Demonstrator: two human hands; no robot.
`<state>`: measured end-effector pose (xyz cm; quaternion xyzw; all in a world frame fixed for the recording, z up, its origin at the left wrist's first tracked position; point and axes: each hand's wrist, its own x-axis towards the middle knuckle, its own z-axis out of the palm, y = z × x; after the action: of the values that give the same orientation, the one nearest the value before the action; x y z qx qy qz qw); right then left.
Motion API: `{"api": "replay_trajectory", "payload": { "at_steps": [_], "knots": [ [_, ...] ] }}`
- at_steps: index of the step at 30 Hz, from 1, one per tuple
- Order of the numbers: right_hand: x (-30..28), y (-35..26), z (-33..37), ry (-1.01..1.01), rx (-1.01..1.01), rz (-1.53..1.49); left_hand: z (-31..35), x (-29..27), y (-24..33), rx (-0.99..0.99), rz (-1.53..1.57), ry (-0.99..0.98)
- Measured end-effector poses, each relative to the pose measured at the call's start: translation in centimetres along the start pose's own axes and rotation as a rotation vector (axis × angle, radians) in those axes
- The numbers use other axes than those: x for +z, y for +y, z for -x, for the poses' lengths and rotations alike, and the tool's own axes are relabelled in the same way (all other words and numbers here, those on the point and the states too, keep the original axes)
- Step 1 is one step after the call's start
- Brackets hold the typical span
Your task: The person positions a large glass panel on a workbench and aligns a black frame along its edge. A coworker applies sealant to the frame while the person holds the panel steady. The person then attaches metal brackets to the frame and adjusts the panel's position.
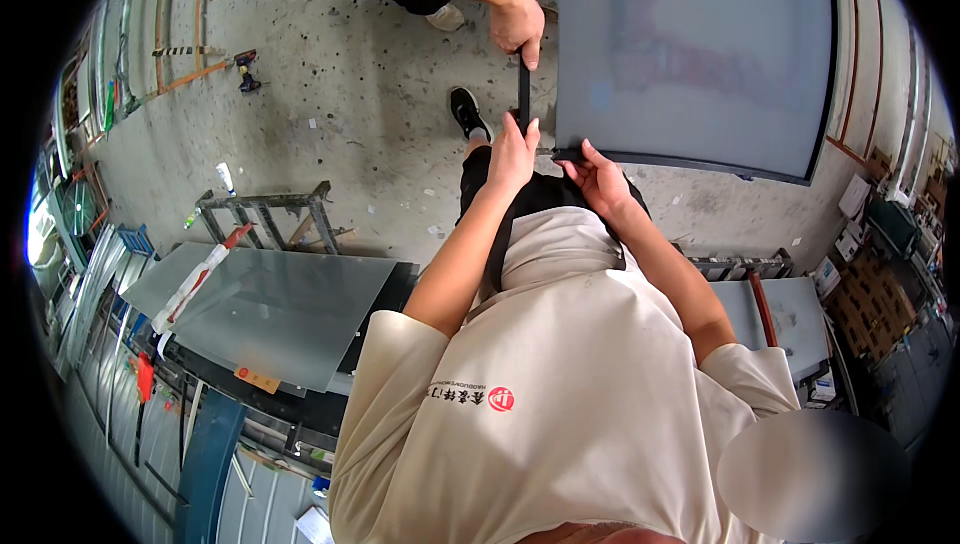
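Note:
A large frosted glass pane [700, 54] with a thin black edge strip lies out in front of me. My left hand [514, 154] pinches the black strip [523, 94] that runs along the pane's left edge. My right hand [598, 176] grips the pane's near-left corner, fingers on the black strip along its near edge. Farther up the same strip, another person's hand [518, 26] holds it from the far side.
A second glass sheet [270, 309] lies on a metal trestle [265, 209] at the left, with a red-and-white strip across it. A cordless drill [246, 69] lies on the concrete floor [340, 74]. Boxes and clutter stand at the right.

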<state>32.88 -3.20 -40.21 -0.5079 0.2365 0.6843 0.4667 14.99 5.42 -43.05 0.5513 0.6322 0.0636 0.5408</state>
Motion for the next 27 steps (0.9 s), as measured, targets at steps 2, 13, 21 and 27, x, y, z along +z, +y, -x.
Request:
{"api": "replay_trajectory", "payload": {
  "at_steps": [2, 13, 21, 27],
  "knots": [
    [0.0, 0.0, -0.1, -0.009, 0.014, 0.006, 0.1, 0.2, 0.0, 0.031, -0.001, 0.016],
    [0.4, 0.1, 0.0, 0.002, 0.016, 0.015, 0.0, 0.4, -0.1, 0.042, 0.029, 0.012],
    [0.0, 0.5, -0.3, -0.017, 0.007, -0.009, 0.2, 0.3, -0.3, 0.086, 0.004, 0.027],
    [0.2, -0.3, -0.2, -0.044, 0.075, 0.014, -1.1, 2.7, -4.2, 0.196, -0.055, 0.169]
  ]
}}
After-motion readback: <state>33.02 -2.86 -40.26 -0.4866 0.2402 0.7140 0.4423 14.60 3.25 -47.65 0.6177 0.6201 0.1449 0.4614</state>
